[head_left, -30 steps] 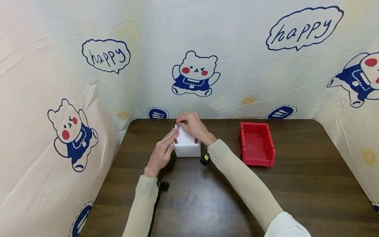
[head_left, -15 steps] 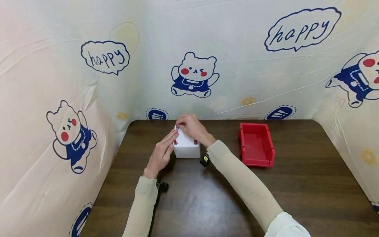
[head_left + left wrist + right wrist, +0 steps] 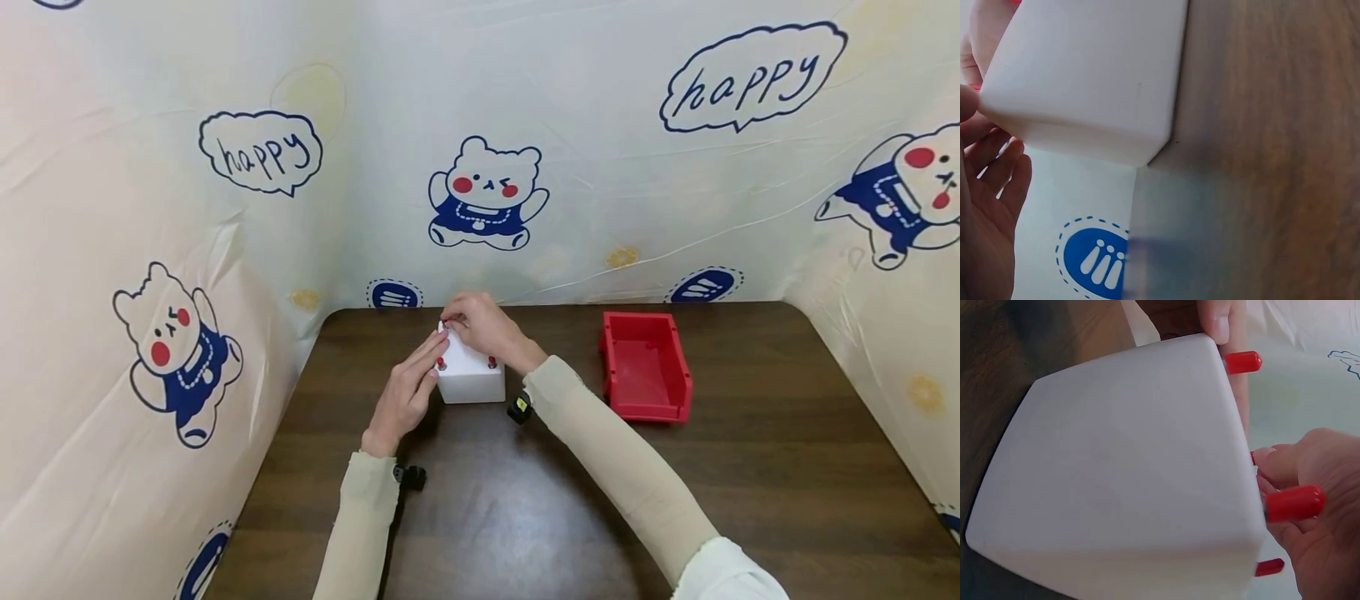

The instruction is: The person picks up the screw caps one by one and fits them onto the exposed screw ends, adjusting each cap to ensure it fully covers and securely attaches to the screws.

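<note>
A white box [image 3: 471, 385] with red-capped toggle switches on its top stands toward the back of the table. Two of them, the near left switch [image 3: 441, 363] and the near right switch [image 3: 492, 362], show in the head view. My right hand [image 3: 483, 327] reaches over the box, thumb and finger pinching the far left switch, whose red cap [image 3: 1254, 458] is mostly hidden by the fingertips. Along the box's left side lies my left hand [image 3: 408, 387], its fingers extended against the edge. In the right wrist view a third free switch [image 3: 1269, 567] sticks out.
A red open bin [image 3: 647, 367] sits right of the box on the brown wooden table [image 3: 525, 517]. Behind the table's far edge hangs a pale cloth [image 3: 600, 167] printed with bears, which also encloses both sides.
The head view has shifted slightly, so everything sits a little lower and further left. Both hands keep their places at the box, the right still at the far left switch.
</note>
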Available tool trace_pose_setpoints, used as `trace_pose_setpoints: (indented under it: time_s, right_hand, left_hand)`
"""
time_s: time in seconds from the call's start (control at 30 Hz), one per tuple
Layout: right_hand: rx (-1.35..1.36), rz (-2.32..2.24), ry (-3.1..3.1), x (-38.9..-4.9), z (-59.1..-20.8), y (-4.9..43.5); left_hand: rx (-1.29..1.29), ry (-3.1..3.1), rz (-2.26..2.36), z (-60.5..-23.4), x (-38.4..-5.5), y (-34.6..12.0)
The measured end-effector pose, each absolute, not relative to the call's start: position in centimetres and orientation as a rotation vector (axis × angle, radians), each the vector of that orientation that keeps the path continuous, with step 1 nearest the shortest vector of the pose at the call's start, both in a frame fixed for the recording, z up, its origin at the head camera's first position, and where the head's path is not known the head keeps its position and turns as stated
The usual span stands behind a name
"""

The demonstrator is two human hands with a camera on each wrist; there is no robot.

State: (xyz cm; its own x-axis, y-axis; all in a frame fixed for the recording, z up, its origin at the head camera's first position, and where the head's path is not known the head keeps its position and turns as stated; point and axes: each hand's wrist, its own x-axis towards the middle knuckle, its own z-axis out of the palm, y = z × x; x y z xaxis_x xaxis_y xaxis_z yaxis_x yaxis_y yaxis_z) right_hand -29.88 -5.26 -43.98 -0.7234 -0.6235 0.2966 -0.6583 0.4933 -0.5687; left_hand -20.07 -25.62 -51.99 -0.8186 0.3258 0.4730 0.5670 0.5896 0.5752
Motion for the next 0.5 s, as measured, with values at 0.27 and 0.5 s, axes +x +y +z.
trace_pose_setpoints:
  time_s: [0.27,0.5]
  right_hand:
    - [1.162,1.015,-2.597,-29.6,-42.6,-2.9]
    - [1.101,0.984,-2.596,-29.1,-42.3,1.7]
  left_hand:
    - [-0.689,-2.581,-1.025,-50.1,-20.9,-26.4]
    - [-0.642,-2.615,-0.782,-47.9,-21.3,-27.1]
